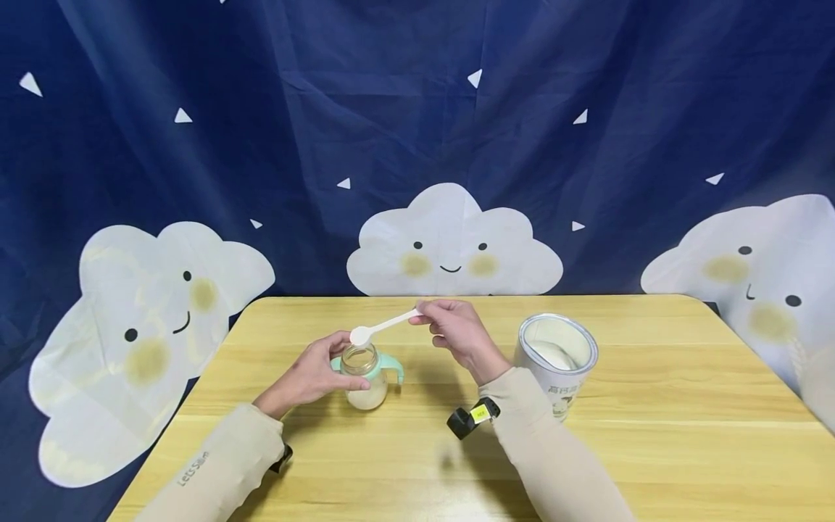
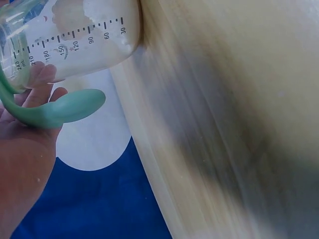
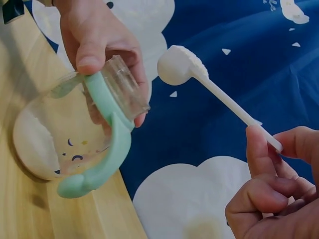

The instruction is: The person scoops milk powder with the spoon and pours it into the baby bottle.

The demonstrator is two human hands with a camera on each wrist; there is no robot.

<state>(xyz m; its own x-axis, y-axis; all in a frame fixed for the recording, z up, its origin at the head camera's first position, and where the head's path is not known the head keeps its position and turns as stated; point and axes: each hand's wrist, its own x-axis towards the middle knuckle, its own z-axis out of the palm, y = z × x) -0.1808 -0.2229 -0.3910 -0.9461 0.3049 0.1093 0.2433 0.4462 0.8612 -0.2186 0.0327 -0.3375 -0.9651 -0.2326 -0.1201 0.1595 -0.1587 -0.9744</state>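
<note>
A clear baby bottle (image 1: 367, 397) with a mint-green two-handled collar stands on the table, its mouth uncovered. White powder lies in its bottom, and measuring marks show in the left wrist view. My left hand (image 1: 324, 368) grips the bottle around its neck, thumb on the near side. Between thumb and fingers, my right hand (image 1: 457, 333) pinches the handle end of a white measuring scoop (image 3: 227, 99). The scoop's bowl holds white powder and hangs just above the bottle's mouth, apart from it in the right wrist view.
An open white can (image 1: 561, 384) with powder inside stands at the right, beside my right forearm. The wooden table (image 1: 678, 406) ends at the back against a dark blue cloth (image 1: 404, 109) with smiling clouds.
</note>
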